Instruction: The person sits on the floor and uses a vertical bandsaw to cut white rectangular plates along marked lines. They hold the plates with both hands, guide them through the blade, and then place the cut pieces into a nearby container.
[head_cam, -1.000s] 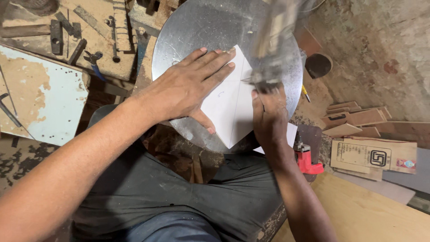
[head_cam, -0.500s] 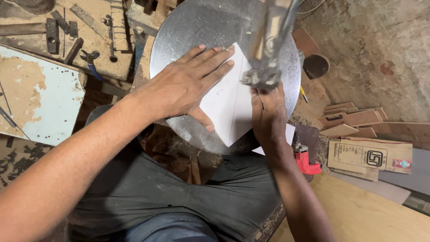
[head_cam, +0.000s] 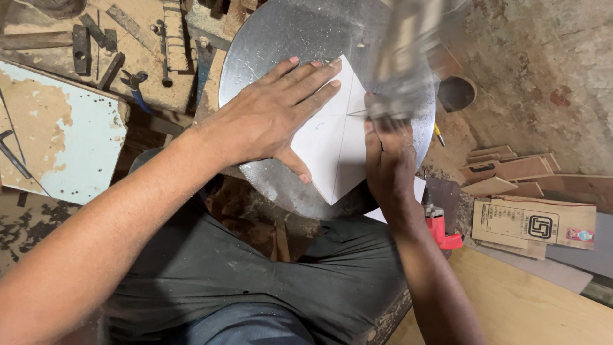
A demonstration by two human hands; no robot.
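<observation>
Pressing flat at the centre of the frame, the left hand [head_cam: 271, 118] spreads its open fingers over a white sheet [head_cam: 332, 144] so it lies steady on the round metal table [head_cam: 268, 45]; the right hand [head_cam: 386, 160], fingers curled, pins the sheet's right edge beside a blurred upright saw arm [head_cam: 402, 57]. Scattered hand tools [head_cam: 118, 51] lie upper left; cardboard boxes [head_cam: 533, 220] sit lower right; a red tool [head_cam: 440, 227] rests near the right wrist.

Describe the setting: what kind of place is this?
Likely a small woodworking or carpentry workshop: a round metal saw table dusted with sawdust, hand tools on a worn bench, and cut board offcuts on the floor.
</observation>
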